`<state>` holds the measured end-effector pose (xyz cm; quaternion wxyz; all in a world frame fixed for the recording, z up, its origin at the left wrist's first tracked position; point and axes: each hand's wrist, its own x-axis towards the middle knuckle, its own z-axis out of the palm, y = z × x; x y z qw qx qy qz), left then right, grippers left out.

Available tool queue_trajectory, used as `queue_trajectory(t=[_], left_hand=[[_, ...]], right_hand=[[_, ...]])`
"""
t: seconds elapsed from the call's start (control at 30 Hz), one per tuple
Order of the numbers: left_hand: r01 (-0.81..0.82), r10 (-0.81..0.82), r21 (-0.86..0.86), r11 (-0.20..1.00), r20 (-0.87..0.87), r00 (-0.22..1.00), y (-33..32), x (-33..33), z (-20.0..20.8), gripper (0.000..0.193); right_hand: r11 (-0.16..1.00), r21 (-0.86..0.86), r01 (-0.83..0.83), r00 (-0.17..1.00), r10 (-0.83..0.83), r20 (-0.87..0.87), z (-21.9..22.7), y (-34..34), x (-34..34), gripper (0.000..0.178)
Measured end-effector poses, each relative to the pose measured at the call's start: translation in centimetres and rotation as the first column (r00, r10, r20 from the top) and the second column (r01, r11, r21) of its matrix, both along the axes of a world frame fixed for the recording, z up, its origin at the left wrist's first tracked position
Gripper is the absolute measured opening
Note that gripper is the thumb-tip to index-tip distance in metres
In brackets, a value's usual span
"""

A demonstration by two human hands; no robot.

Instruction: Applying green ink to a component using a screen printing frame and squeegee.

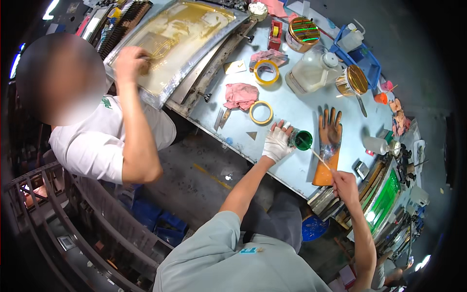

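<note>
My left hand (278,143), in a white glove with bare fingertips, is wrapped round a small cup (303,140) near the table's front edge. Dark green liquid shows inside the cup. In my right hand (345,186) a thin pale stick (321,159) is pinched, and its far end reaches the cup's rim; whether the tip sits in the liquid is hard to see. An orange rubber glove (325,171) with dark stained fingers lies flat just right of the cup. Left of my left hand are a yellow tape roll (261,112) and a small triangular blade (251,135).
A cloudy plastic jug (307,73), a tin (351,81) and a blue basket (367,65) stand farther back. Pink cloths (241,96) lie on the table (287,109). At left a co-worker's hand (131,65) is over a framed screen (189,27). A green screen (384,202) leans at right.
</note>
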<state>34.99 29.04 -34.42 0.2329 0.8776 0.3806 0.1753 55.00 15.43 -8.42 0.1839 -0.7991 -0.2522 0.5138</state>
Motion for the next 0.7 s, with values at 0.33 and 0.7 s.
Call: queue_trajectory(t=[0.33,0.7], left_hand=[[0.003,-0.003,0.015,1.0,0.023,1.0,-0.2,0.3,0.4,0.084],[-0.013,0.013,0.005,1.0,-0.009,1.0,-0.4,0.6,0.6,0.087]], right_hand=[[0.999,0.013,-0.035,0.998,0.034,0.048,0.2,-0.6,0.8,0.051],[0.997,0.064,0.032,0.999,-0.031,-0.014,0.4,0.1,0.5,0.049]])
